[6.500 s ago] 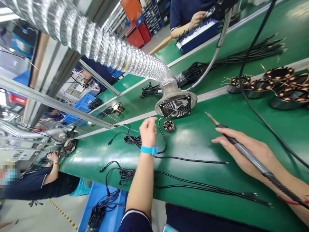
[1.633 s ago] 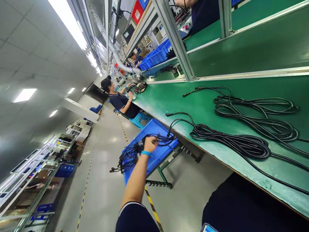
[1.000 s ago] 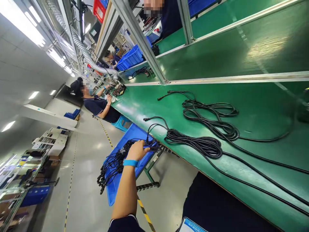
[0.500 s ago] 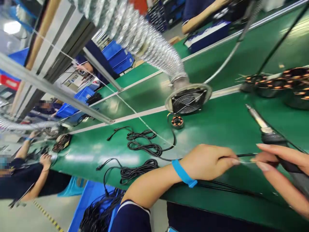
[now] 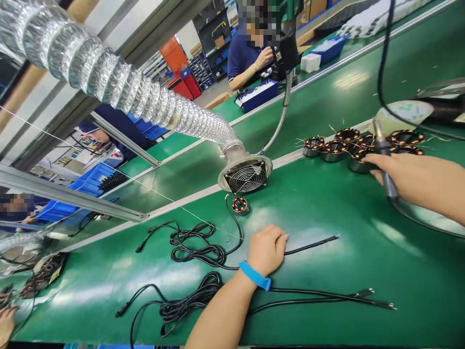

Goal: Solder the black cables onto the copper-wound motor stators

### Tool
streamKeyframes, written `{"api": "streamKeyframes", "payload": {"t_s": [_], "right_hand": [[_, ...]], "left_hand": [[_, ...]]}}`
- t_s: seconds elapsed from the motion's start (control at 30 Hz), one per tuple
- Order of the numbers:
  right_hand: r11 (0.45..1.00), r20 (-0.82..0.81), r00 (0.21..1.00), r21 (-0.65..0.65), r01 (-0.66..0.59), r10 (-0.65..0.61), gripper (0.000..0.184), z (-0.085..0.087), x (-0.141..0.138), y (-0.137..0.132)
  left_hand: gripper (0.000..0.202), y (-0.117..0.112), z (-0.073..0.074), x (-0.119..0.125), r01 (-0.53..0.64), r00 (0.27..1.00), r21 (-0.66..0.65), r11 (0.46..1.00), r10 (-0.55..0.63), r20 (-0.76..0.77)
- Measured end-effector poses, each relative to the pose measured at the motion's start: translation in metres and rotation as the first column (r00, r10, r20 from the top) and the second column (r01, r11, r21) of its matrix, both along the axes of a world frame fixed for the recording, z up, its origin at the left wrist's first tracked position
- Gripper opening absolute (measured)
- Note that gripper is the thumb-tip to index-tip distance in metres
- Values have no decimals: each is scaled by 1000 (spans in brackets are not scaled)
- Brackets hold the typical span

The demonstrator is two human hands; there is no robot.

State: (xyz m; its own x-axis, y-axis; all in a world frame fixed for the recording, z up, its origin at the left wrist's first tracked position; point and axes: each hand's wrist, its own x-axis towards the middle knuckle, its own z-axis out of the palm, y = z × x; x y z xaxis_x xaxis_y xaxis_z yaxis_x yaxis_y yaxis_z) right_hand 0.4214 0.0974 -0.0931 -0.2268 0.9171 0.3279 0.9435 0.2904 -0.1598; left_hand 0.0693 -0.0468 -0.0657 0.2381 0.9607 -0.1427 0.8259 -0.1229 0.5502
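Observation:
My left hand (image 5: 267,249), with a blue wrist strap, is closed on a thin solder wire (image 5: 196,216). A short end of it sticks out past the fingers. Beneath this hand passes a black cable (image 5: 308,245), its stripped end lying to the right. My right hand (image 5: 417,177) grips a soldering iron (image 5: 389,186), metal tip upward, close to several motor stators (image 5: 334,151) with copper windings. One single stator (image 5: 240,205), joined to a black lead, rests below the fan.
A foil duct (image 5: 145,92) ends in a fan (image 5: 249,177) above the green bench (image 5: 327,203). Coiled black cables (image 5: 192,298) lie at front left. Behind the stators is a pale round thing (image 5: 407,115). A co-worker (image 5: 247,55) sits across the bench.
My right hand has let go of the thin wire and moved up and right, taking hold of the soldering iron. My left hand has drawn back left with the solder wire. The view has shifted.

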Motion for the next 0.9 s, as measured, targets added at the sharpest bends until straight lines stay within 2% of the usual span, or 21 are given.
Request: {"api": "streamKeyframes", "payload": {"t_s": [0.13, 0.23, 0.3, 0.37, 0.47, 0.53, 0.6, 0.63, 0.7, 0.83, 0.9], "right_hand": [[999, 73, 997, -19, 30, -28, 47, 8, -15, 20], [1000, 65, 998, 18, 2, -3, 55, 8, -26, 12], [995, 45, 995, 40, -95, 93, 53, 7, -37, -4], [969, 23, 970, 43, -242, 241, 48, 4, -54, -25], [884, -14, 884, 24, -468, 468, 42, -1, -82, -59], [817, -49, 816, 31, -576, 576, 43, -3, -100, -79], [741, -99, 735, 100, -664, 671, 44, 0, -116, -93], [709, -123, 698, 136, -692, 706, 43, 4, -122, -98], [680, -172, 658, 166, -714, 733, 40, 12, -132, -103], [771, -274, 728, 91, -630, 628, 34, 23, -143, -107], [793, -312, 740, 83, -603, 596, 32, 21, -147, -110]], "left_hand": [[18, -1, -2, -1, 20, 999, 8, 1000, -20, 28], [16, -1, -1, -1, -34, 992, 8, 999, 33, 119], [15, 1, 4, -1, -129, 959, -48, 990, 137, 246], [16, 4, 13, -1, -241, 865, -205, 949, 305, 397], [16, 12, 28, -4, -335, 649, -443, 832, 545, 532], [15, 18, 37, -7, -360, 534, -524, 772, 631, 563], [16, 24, 43, -9, -367, 476, -575, 731, 679, 559], [18, 27, 46, -9, -366, 475, -590, 720, 690, 546], [25, 33, 48, -9, -349, 531, -595, 724, 676, 511], [39, 38, 51, -13, -270, 710, -573, 774, 562, 425], [38, 36, 52, -18, -215, 766, -602, 769, 515, 385]]}}
